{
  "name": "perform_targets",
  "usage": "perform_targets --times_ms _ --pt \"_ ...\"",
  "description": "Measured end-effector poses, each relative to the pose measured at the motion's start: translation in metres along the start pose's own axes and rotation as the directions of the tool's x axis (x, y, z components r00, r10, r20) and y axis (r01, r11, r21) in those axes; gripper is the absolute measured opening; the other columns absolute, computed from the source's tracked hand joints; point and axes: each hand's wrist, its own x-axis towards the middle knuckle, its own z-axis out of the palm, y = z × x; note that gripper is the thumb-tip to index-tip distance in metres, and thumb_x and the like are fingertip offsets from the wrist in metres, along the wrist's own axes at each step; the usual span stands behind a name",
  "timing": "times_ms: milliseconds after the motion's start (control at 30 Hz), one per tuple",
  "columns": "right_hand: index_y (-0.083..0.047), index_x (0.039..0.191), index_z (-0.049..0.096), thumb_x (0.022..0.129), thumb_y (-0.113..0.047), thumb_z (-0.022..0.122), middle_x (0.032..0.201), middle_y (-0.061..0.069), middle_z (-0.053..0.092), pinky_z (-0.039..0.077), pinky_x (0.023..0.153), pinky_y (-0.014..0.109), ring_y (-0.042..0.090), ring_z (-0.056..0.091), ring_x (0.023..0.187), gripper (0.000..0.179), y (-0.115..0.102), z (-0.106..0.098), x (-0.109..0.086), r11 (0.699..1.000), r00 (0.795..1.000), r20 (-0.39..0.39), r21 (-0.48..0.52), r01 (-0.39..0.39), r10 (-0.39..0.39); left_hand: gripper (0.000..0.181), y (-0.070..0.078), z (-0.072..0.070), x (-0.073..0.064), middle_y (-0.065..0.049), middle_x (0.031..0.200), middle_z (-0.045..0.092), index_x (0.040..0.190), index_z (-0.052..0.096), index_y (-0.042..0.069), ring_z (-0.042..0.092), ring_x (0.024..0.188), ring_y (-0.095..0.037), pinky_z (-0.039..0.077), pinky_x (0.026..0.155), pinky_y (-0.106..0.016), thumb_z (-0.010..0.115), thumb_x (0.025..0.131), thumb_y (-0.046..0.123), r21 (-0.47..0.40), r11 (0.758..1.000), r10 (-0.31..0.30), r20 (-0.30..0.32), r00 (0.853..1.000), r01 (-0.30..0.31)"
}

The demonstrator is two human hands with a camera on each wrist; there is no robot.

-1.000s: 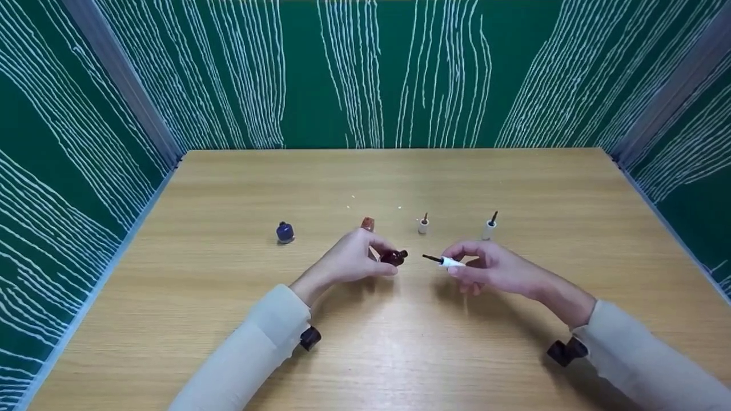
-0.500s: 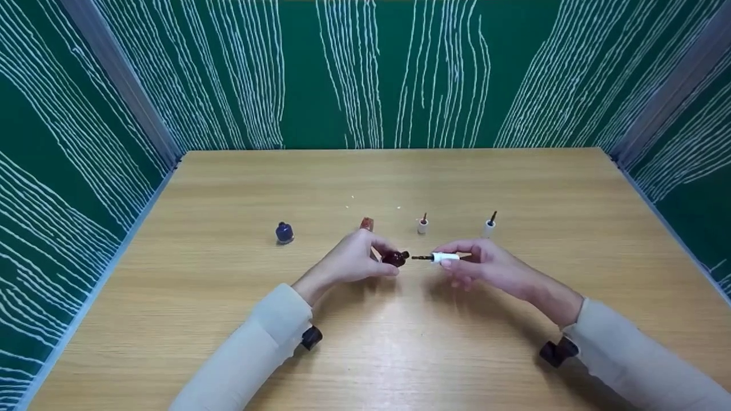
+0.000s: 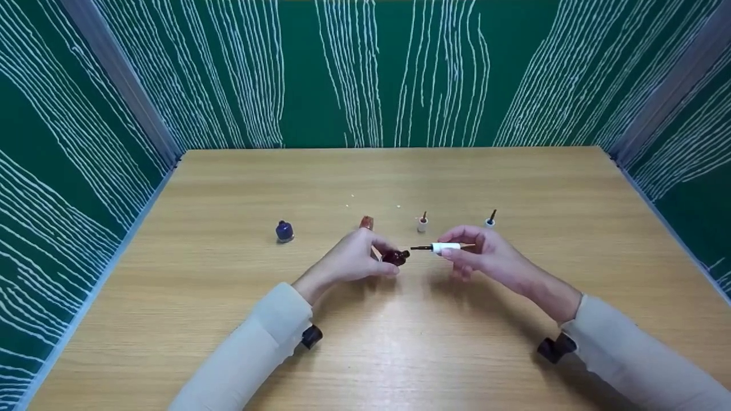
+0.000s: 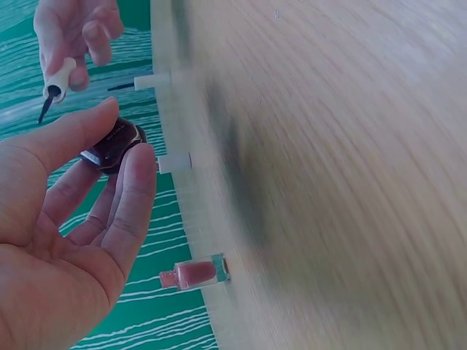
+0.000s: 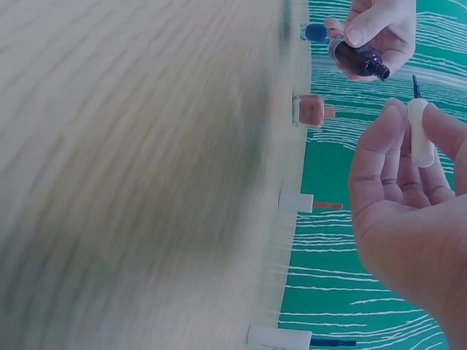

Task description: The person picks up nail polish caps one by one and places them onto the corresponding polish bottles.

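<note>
My left hand (image 3: 353,257) pinches a small dark red nail polish bottle (image 3: 395,258) between thumb and fingers. The bottle is uncapped and tilted, its neck pointing right. Facing it, my right hand (image 3: 485,251) pinches a white nail polish cap (image 3: 446,248) with its dark brush sticking out to the left. In the head view the brush tip lies beside the bottle's mouth, slightly higher. The right wrist view shows a gap between the brush (image 5: 417,86) and the bottle neck (image 5: 381,71).
A dark blue open bottle (image 3: 284,232) stands to the left; a peach one (image 3: 367,223) is behind my left hand. Two white caps (image 3: 422,225) (image 3: 490,221) stand brush-up behind my right hand. White specks dot the wooden table (image 3: 365,177); green line-patterned walls (image 3: 308,74) enclose it.
My right hand has moved left and a little up, bringing the brush near the bottle's mouth and turning it roughly level. The left hand has hardly moved.
</note>
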Motion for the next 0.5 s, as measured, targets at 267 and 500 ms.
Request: perform_targets --times_ms 267,500 --pt "-0.003 0.122 0.068 0.099 -0.021 0.069 0.1 0.035 0.062 0.054 0.061 0.029 0.024 0.062 0.066 0.029 -0.0005 -0.0006 0.0002 0.998 0.998 -0.038 -0.037 0.056 -0.057 0.032 0.0004 -0.0006 0.0018 0.003 0.106 0.073 0.111 0.077 0.012 0.062 0.078 -0.014 0.048 0.071 -0.028 0.086 0.081 0.012 0.011 0.999 0.032 0.004 0.999 -0.032" --pt "-0.004 0.121 0.069 0.098 -0.021 0.07 0.093 0.028 0.064 0.053 0.059 0.028 0.027 0.061 0.065 0.028 -0.002 0.0031 0.002 0.996 0.995 -0.064 -0.04 0.074 -0.076 0.03 -0.0012 0.0002 0.0014 0.003 0.106 0.074 0.111 0.077 0.012 0.066 0.094 -0.021 0.05 0.084 -0.033 0.085 0.082 0.01 0.006 0.999 0.044 0.007 0.999 -0.044"
